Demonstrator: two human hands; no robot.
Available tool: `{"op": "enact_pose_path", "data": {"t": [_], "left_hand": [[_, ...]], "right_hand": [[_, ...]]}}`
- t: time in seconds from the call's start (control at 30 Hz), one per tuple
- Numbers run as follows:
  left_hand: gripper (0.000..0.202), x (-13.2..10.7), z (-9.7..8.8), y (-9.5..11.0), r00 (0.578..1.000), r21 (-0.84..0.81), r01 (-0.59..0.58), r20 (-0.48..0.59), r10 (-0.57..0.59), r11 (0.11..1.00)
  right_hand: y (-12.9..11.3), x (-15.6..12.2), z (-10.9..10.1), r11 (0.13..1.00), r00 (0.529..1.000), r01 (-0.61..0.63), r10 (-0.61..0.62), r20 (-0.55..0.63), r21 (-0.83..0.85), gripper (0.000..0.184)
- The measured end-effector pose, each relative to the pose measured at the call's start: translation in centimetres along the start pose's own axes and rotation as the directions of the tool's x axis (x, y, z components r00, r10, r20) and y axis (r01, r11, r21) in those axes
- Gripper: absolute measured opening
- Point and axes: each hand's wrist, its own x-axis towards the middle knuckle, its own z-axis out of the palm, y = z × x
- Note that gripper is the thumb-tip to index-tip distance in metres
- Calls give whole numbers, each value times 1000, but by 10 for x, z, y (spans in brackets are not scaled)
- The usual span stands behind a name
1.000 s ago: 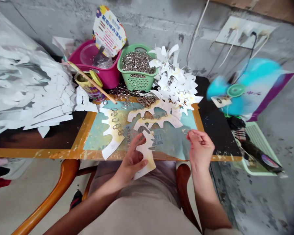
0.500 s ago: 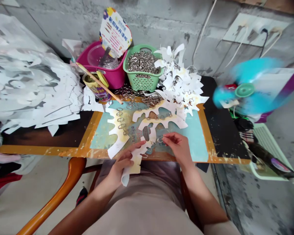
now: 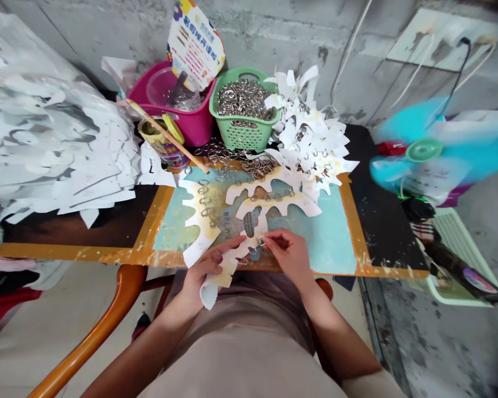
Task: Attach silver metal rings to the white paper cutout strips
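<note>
My left hand [image 3: 203, 271] grips a white scalloped paper cutout [image 3: 226, 269] with yellow stains, which hangs over the table's front edge. My right hand [image 3: 288, 255] pinches a small metal split ring [image 3: 261, 241] between finger and thumb, right at that cutout's upper end. Both hands nearly meet there. Further cutouts [image 3: 199, 221] with rings threaded along their edges lie on a painted blue and yellow board [image 3: 327, 237] just beyond my hands.
Beyond the board stand a green basket [image 3: 243, 138] full of metal rings and a pink tub [image 3: 191, 124]. Loose rings lie in front of them. A heap of linked cutouts [image 3: 311, 130] rises behind, a large paper stack [image 3: 53, 138] is at left, and a spinning blue fan [image 3: 423, 149] is at right.
My right hand has moved left from the board's right side, carrying the ring to the cutout. My left hand has drawn the cutout toward the table's front edge.
</note>
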Motion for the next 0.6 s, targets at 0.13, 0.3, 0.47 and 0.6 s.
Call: {"op": "enact_pose_path", "data": {"t": [0.13,0.3,0.47,0.6], "left_hand": [[79,-3,2,-3,1000,75,-30,-8,30,997],[83,-7,5,-9,999,184,-36,-3,37,982],[80,-8,6,-11,1000,166,-22,-10,24,986],[82,-7,6,-10,999,150,-33,-20,36,988]], "right_hand": [[0,-8,3,930,972,210,-230,-34,-303,13],[-4,-12,10,812,912,325,-404,-66,-484,20],[-3,-11,8,901,970,221,-243,-11,-374,14],[2,-8,4,993,1000,-6,6,-2,-120,12]]}}
